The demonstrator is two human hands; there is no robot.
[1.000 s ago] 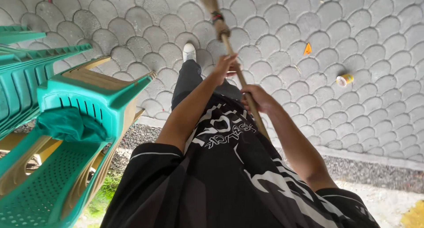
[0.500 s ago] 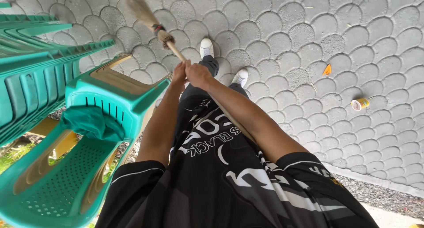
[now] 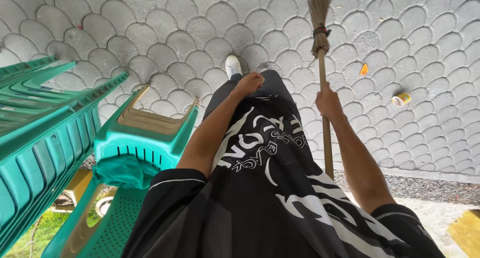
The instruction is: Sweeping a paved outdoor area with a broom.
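Observation:
A broom with a thin wooden handle and straw bristles stands nearly upright over the grey scalloped paving. My right hand is closed around the handle about halfway down. My left hand hangs in front of my thigh, fingers curled, holding nothing and off the handle. My black printed shirt and dark trousers fill the lower middle, with one white shoe showing ahead.
Stacked green plastic chairs crowd the left side, more of them at the far left. A small tipped cup and an orange scrap lie on the paving to the right. Gravel borders the paving at lower right.
The broom has swung from my left to my right and now stands nearly upright. My left hand has let go of the handle; only my right hand holds it.

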